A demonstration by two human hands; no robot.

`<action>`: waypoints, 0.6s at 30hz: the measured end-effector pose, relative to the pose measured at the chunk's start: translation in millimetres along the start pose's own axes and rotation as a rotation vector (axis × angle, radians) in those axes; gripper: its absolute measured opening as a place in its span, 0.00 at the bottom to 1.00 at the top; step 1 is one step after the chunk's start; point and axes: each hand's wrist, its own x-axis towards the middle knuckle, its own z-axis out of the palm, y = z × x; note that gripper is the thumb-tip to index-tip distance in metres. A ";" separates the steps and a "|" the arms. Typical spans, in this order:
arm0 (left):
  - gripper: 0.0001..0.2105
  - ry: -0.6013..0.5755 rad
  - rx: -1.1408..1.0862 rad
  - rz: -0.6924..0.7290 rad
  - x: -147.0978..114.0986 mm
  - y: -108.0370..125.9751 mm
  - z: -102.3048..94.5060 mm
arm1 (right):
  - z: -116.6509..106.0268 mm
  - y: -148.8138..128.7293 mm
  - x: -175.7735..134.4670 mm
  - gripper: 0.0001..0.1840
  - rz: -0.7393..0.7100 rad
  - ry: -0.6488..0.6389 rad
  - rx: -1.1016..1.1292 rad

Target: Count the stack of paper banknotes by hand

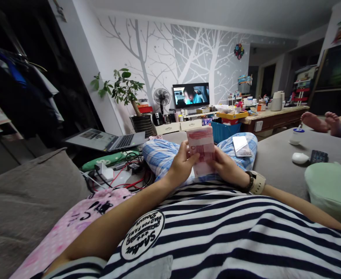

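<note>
Two hands, the left (pixel 181 164) and the right (pixel 227 164), were closed on one bundle of red banknotes (pixel 203 145), which stood tilted up between them above the lap; the notes within it could not be counted. The left thumb lay across the face of the bundle, and the right hand gripped its opposite edge. Two bands encircled the right wrist: one dark bracelet (pixel 250 181) and one pale strap (pixel 258 183). Two legs in blue checked trousers (pixel 161 157) were bent below, and one pale phone (pixel 241 146) lay on the right one. To the left were one open laptop (pixel 109 140) and, nearer the body, several tangled cables (pixel 134 182). To the right, on grey upholstery (pixel 272 162), were one white mouse (pixel 300 158), one dark keypad (pixel 319 156) just beside it, one lidded pot (pixel 296 136) and one green cushion (pixel 329 182). Two bare feet (pixel 315 121) of another person appeared beyond these. One fan (pixel 161 97) and one lit screen (pixel 191 95) stood near the far wall, with one potted plant (pixel 128 87) to their left.
</note>
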 end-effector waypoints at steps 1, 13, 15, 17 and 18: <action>0.24 0.042 -0.010 0.020 -1.2 -0.6 3.7 | 0.6 -1.0 -0.4 0.27 0.005 -0.020 -0.030; 0.25 0.158 -0.201 -0.074 -14.1 -3.8 24.6 | 4.7 -10.0 -11.7 0.40 -0.003 -0.067 -0.267; 0.26 0.138 -0.225 -0.119 -10.0 -5.1 21.6 | 0.1 -7.8 -11.6 0.42 -0.009 -0.122 -0.275; 0.28 0.079 -0.238 -0.022 -5.3 0.0 17.5 | -4.3 -7.3 -10.5 0.41 -0.023 -0.124 -0.273; 0.29 0.088 -0.249 0.051 -3.4 4.1 15.5 | -5.7 -7.5 -9.8 0.40 -0.017 -0.115 -0.272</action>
